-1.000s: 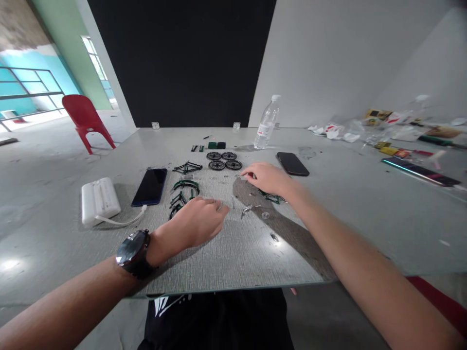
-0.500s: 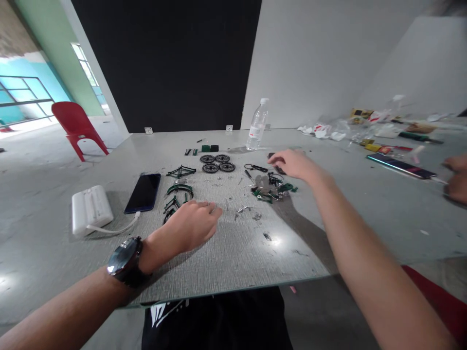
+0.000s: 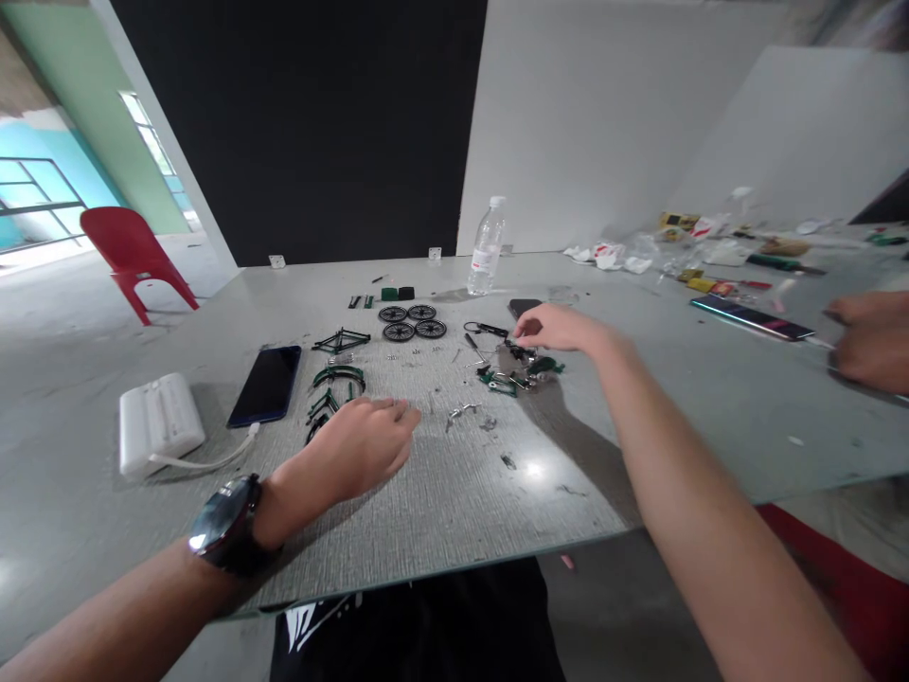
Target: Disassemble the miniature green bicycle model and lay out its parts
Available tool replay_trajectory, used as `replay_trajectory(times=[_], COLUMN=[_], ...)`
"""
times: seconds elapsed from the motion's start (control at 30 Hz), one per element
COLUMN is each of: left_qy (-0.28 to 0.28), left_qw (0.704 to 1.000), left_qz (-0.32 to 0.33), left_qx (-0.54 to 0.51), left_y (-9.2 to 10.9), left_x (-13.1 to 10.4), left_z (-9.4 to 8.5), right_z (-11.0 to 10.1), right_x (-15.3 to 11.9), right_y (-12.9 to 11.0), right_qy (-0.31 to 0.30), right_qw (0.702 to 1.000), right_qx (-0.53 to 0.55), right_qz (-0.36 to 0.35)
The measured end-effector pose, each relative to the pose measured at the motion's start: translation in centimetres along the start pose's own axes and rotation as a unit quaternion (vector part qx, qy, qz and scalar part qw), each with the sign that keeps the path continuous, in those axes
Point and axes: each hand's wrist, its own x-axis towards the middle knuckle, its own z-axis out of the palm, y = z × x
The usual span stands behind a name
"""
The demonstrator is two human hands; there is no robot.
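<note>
Partly sorted, by the look of it. Done: four black wheels (image 3: 421, 326) laid out as a block on the table (image 3: 418, 521); green frame (image 3: 342, 339) left of the wheels; curved green strips (image 3: 339, 370) nearer the person than that; green block (image 3: 389, 294) and black block (image 3: 405, 293) just beyond the wheels. Left over: mixed pile (image 3: 522, 376) of green, black and silver parts, right of the wheels and nearer the person, jumbled. Loose silver pieces (image 3: 463, 411) also lie on the near side of the wheels. No parts visibly joined into a whole.

Right hand (image 3: 560, 329) is at the far edge of the pile, right of the wheels, fingers bent with tips close together; cannot tell if they grip anything. Left hand (image 3: 365, 440) is palm down, near side of the wheels, fingers loosely curled; any held item is hidden.

Left hand partly covers the green parts under it. Smallest bits near the wheels too tiny to identify. Another person's hands (image 3: 873, 339), far right of the wheels, blurred and cut off.
</note>
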Motion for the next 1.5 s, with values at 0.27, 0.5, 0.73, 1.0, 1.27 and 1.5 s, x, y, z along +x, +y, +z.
replay_trajectory(times=[0.27, 0.5, 0.73, 1.0, 1.27, 1.5], left_qy=[0.002, 0.004, 0.001, -0.006, 0.007, 0.008], left_qw=[1.000, 1.000, 1.000, 1.000, 1.000, 1.000], left_qz=[-0.002, 0.002, -0.002, -0.006, 0.002, 0.001], left_qx=[0.001, 0.001, 0.009, 0.005, 0.003, 0.003], left_y=[0.0, -0.1, 0.0, 0.0, -0.1, 0.1], left_x=[0.0, 0.0, 0.0, -0.1, -0.1, -0.1], left_z=[0.1, 0.2, 0.3, 0.1, 0.3, 0.1], right_z=[0.5, -0.5, -0.1, -0.3, -0.4, -0.8], right_x=[-0.1, -0.6, -0.3, -0.5, -1.0, -1.7], right_y=[-1.3, -0.9, -0.7, -1.1, -1.8, -4.3], right_qy=[-0.009, -0.023, 0.009, -0.035, -0.093, -0.061], right_qw=[0.999, 0.999, 0.999, 0.999, 0.996, 0.997], right_qx=[0.017, 0.021, -0.014, -0.025, -0.013, -0.013], right_qz=[0.046, 0.021, 0.043, 0.030, 0.001, -0.039])
